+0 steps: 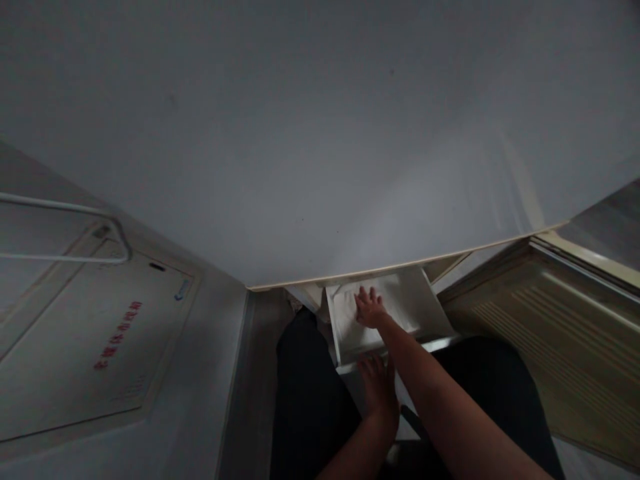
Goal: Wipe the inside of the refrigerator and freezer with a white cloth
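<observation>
A white drawer is pulled out from beneath a large pale panel, between my knees. My right hand reaches down into it, fingers spread and lying flat. Under and beside those fingers is a whitish, slightly creased layer; whether it is cloth, paper or something else I cannot tell. The fingers of my left hand are hooked at the drawer's front rim, below my right forearm. Dim light blurs the fingertips, and my right arm covers part of the drawer's front.
The large pale panel fills the upper view. An open door with a ribbed inner face stands at right. On the left wall are a white box cover with red lettering and a white metal rail. My dark-clothed legs flank the drawer.
</observation>
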Demonstrator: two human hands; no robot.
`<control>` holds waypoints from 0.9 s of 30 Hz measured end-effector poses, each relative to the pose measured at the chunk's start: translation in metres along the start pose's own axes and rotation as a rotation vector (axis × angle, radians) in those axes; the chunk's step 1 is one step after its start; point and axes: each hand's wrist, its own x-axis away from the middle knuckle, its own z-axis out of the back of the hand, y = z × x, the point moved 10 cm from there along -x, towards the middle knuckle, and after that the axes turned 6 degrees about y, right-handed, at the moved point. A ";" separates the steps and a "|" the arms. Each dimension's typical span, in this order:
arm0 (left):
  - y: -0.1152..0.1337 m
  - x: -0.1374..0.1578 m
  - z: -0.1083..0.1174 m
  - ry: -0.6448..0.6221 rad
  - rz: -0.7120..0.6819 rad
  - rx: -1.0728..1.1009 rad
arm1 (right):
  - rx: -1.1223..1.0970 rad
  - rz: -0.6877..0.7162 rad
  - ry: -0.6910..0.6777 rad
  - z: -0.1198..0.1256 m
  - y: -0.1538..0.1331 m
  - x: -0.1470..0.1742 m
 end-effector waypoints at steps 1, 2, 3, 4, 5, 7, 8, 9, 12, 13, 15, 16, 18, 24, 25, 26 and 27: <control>-0.001 0.000 0.000 0.016 -0.002 0.059 | -0.010 0.079 -0.036 -0.007 -0.022 -0.002; -0.001 0.001 0.001 0.038 -0.006 0.139 | -0.020 0.137 -0.061 -0.013 -0.040 -0.002; -0.003 0.001 0.003 0.064 -0.010 0.226 | -0.030 0.172 -0.073 -0.018 -0.052 -0.002; -0.004 0.001 0.006 0.087 -0.015 0.303 | -0.039 0.190 -0.073 -0.021 -0.058 -0.001; -0.005 0.001 0.008 0.096 -0.020 0.349 | -0.046 0.194 -0.065 -0.022 -0.060 0.000; -0.007 0.000 0.011 0.065 -0.024 0.308 | -0.061 0.164 -0.038 -0.020 -0.047 0.004; -0.007 0.000 0.011 0.021 -0.030 0.243 | -0.074 0.121 -0.027 -0.018 -0.032 0.005; -0.006 0.000 0.010 -0.033 -0.039 0.173 | -0.088 0.056 -0.018 -0.016 -0.013 0.008; -0.006 0.001 0.013 -0.133 -0.056 0.044 | -0.114 -0.186 0.012 -0.007 0.059 0.024; -0.005 0.001 0.016 -0.140 -0.056 0.030 | -0.128 -0.257 0.039 -0.003 0.083 0.033; -0.005 0.001 0.021 -0.145 -0.055 0.017 | -0.167 -0.334 0.108 0.006 0.120 0.053; -0.005 0.001 0.022 -0.151 -0.057 0.017 | -0.187 -0.346 0.134 0.010 0.133 0.062; -0.004 0.002 0.024 -0.157 -0.057 0.030 | -0.188 -0.320 0.136 0.012 0.144 0.076; -0.001 0.003 0.029 -0.164 -0.087 -0.041 | 0.144 -0.009 -0.071 -0.004 0.080 0.067; 0.000 0.004 0.030 -0.168 -0.103 -0.065 | 0.158 0.061 -0.074 -0.006 0.060 0.061; 0.000 0.005 0.030 -0.170 -0.119 -0.088 | 0.164 0.133 -0.073 -0.006 0.039 0.054; 0.001 0.005 0.030 -0.172 -0.137 -0.110 | 0.154 0.195 -0.061 -0.006 0.018 0.048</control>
